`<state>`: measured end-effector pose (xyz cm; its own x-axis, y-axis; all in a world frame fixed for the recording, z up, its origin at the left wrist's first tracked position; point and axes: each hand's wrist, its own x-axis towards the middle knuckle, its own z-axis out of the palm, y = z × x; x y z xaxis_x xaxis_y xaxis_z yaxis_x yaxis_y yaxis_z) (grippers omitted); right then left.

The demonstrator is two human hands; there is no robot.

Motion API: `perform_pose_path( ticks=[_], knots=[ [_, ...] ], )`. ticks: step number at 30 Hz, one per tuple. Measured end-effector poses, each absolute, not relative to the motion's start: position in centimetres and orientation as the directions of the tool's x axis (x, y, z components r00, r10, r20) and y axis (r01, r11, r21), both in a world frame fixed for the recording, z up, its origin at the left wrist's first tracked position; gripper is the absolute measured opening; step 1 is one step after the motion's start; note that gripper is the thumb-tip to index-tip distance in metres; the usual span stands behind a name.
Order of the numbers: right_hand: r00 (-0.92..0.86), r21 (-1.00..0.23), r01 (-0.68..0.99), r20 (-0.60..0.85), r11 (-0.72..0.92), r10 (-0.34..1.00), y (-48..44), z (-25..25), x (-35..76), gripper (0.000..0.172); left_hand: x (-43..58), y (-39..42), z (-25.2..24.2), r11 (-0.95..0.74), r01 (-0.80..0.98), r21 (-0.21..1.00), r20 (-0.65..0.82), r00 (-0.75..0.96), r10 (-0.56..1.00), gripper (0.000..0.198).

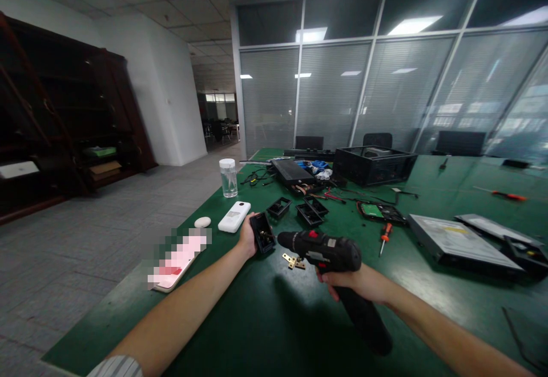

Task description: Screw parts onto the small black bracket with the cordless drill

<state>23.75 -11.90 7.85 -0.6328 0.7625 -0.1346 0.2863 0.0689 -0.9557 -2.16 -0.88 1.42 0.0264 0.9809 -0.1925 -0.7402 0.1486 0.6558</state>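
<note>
My left hand (247, 235) grips a small black box-shaped part (262, 232) and holds it upright on the green table (240, 331), open side toward the drill. My right hand (347, 282) is wrapped round the handle of a black cordless drill (325, 251) with a red switch. The drill's nose points left into the black part. A small brass hinge-like piece (293, 261) lies on the table just under the drill's nose.
Beyond lie three more black box parts (309, 210), a white remote-like device (234, 217), a glass of water (228, 178), an orange-handled screwdriver (385, 234), a green circuit board (377, 211), an open black chassis (373, 165) and flat drives (462, 244). A phone (177, 263) sits near the left edge.
</note>
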Motion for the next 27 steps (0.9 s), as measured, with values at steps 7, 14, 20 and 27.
perform_pose_path(
  ticks=[7,14,20,27],
  knots=[
    [-0.667,-0.963,0.250,-0.099,0.097,0.738,-11.77,7.92,23.72,0.021,-2.11,-0.89,1.40,0.131,-0.721,0.680,-0.178,0.012,0.984,0.026],
    [-0.661,-0.962,0.254,-0.100,0.097,0.744,-11.66,7.43,23.82,0.019,-2.08,-0.99,1.41,0.138,-0.718,0.682,-0.173,0.025,0.985,0.027],
    [-0.663,-0.966,0.245,-0.106,0.081,0.741,-11.88,7.86,23.76,0.019,-2.13,-0.77,1.28,0.127,-0.720,0.682,-0.183,0.000,0.983,0.027],
    [-0.648,-0.958,0.272,-0.116,0.087,0.753,-11.72,7.67,23.78,0.025,-2.11,-0.78,1.30,0.129,-0.706,0.696,-0.180,0.001,0.984,0.029]
  ],
)
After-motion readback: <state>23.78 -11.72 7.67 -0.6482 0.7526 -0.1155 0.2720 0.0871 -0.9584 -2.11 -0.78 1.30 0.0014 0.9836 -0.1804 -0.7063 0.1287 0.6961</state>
